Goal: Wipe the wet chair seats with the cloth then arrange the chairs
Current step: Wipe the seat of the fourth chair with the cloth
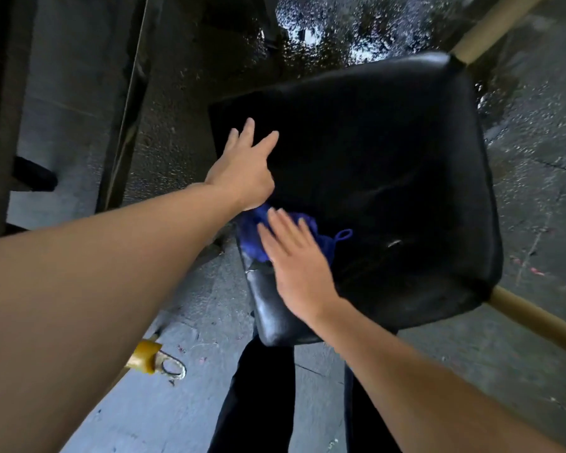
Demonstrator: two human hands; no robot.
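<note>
A chair with a black padded seat (389, 165) and pale wooden legs fills the middle and right. A blue cloth (254, 233) lies on the seat's near left corner. My right hand (294, 266) rests flat on the cloth with fingers spread and is motion-blurred. My left hand (245, 165) reaches over the seat's left part, fingers apart and holding nothing, its wrist just above the cloth. Part of the cloth is hidden under my right hand.
The concrete floor (536, 197) is wet, with a shiny puddle (324, 24) beyond the chair. A wooden leg end with yellow tape (144, 356) shows at lower left. Dark frame pieces (0, 109) stand at far left. My dark trouser legs (258, 397) are below the seat.
</note>
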